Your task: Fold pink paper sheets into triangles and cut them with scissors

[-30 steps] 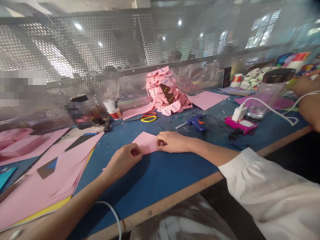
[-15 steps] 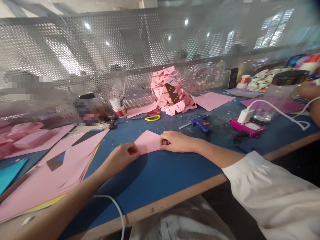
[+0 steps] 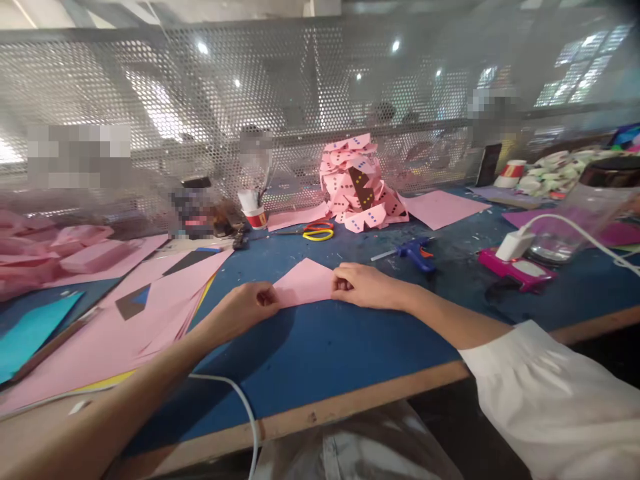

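A small pink sheet of paper (image 3: 306, 283) with a pointed far corner lies between my hands on the blue tabletop (image 3: 310, 360). My left hand (image 3: 250, 303) has its fingers curled closed on the paper's left corner. At the right corner, my right hand (image 3: 363, 285) pinches the same sheet between thumb and bent fingers. Beyond the right hand rests a blue glue gun (image 3: 417, 255) with a clear stick out of its back. Scissors with yellow and red handles (image 3: 319, 231) lie past the paper.
Behind stands a pile of folded pink paper pieces (image 3: 357, 180) with printed dots. Pink sheets (image 3: 165, 313) are stacked at left. A paper cup (image 3: 255, 215) stands near the mesh screen. On the right are a magenta device with a white plug (image 3: 517, 263) and a clear jar (image 3: 560, 233).
The view has swung slightly left, so everything sits further right in the picture. Both hands keep their grip on the pink paper, with little visible change.
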`<move>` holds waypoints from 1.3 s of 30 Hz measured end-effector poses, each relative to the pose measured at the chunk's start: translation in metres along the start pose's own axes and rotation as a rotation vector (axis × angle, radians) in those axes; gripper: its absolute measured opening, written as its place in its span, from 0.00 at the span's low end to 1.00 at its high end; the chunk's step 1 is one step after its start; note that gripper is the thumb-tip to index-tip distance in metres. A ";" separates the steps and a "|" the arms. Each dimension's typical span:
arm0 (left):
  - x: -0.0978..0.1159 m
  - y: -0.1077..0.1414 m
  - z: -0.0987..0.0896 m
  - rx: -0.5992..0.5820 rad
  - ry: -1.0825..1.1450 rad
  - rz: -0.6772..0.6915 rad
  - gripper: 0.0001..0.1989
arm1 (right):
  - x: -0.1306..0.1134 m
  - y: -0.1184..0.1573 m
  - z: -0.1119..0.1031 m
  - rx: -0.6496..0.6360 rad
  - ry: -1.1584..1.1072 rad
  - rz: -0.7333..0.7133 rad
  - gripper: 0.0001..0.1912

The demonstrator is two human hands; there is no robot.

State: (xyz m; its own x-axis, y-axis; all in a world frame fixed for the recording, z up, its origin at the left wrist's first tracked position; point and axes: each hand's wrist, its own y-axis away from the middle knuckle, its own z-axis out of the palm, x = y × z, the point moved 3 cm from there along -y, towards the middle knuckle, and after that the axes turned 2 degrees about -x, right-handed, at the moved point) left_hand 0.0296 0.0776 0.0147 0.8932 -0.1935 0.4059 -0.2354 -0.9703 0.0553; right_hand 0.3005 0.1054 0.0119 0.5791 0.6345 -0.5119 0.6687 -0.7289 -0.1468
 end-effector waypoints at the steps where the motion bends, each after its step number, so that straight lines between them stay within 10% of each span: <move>1: -0.002 0.001 -0.001 -0.005 0.001 -0.002 0.11 | 0.001 0.000 0.001 0.000 0.002 0.003 0.03; 39: -0.047 0.018 -0.032 -0.059 -0.104 -0.065 0.14 | 0.000 -0.001 0.001 -0.013 -0.014 0.027 0.03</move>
State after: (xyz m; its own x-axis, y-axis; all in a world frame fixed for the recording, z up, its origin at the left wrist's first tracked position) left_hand -0.0286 0.0737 0.0255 0.9413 -0.1478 0.3035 -0.1955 -0.9716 0.1333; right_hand 0.3000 0.1058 0.0110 0.5905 0.6108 -0.5275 0.6592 -0.7421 -0.1215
